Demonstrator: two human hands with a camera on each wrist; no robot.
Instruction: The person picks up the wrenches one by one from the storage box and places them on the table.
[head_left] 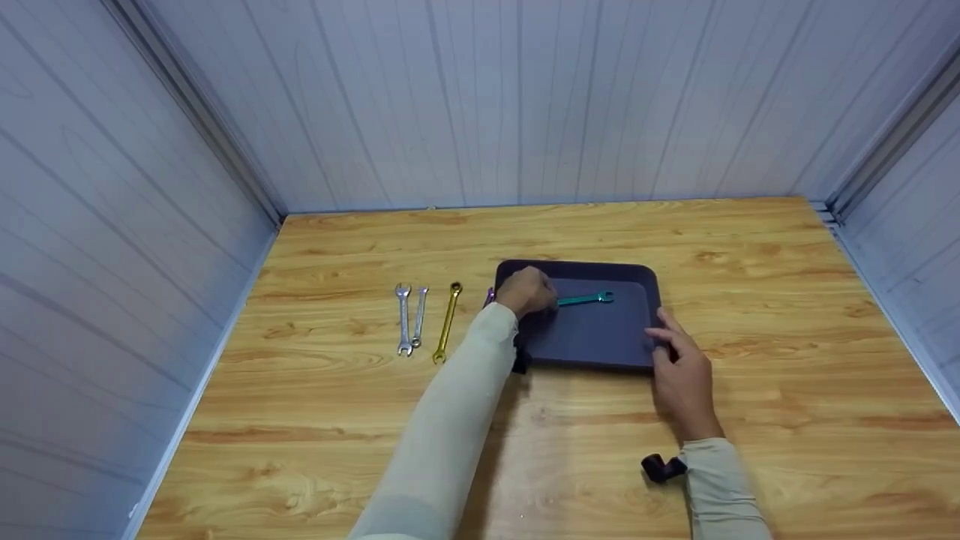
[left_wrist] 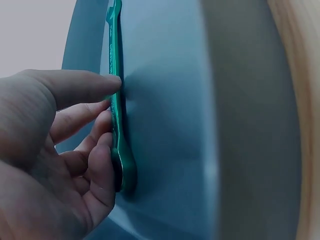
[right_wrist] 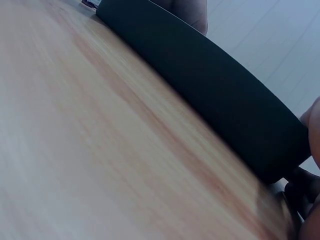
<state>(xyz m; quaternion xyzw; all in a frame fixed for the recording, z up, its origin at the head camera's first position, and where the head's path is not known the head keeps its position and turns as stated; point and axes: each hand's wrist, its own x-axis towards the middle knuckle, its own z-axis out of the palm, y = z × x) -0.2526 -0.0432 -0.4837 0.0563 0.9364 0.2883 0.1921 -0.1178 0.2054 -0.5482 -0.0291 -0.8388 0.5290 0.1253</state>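
Observation:
My left hand [head_left: 529, 291] is over the left part of a dark shallow tray [head_left: 585, 337]. Between its thumb and fingers it pinches a green wrench [head_left: 589, 298], which points toward the tray's right side. In the left wrist view the thumb lies on one side of the green wrench [left_wrist: 116, 90] and the fingers curl at the other, close over the tray's floor. At the tray's front right corner, my right hand [head_left: 684, 379] grips the rim. Its fingers partly leave the right wrist view, where the tray's dark outer wall [right_wrist: 210, 90] fills the middle.
Left of the tray, two silver wrenches [head_left: 404, 319] and a yellow wrench [head_left: 448, 322] lie side by side on the wooden table [head_left: 322, 420]. A purple tool [head_left: 490, 295] shows beside the tray, mostly hidden by the left arm. White panel walls [head_left: 480, 105] enclose the table's back and sides.

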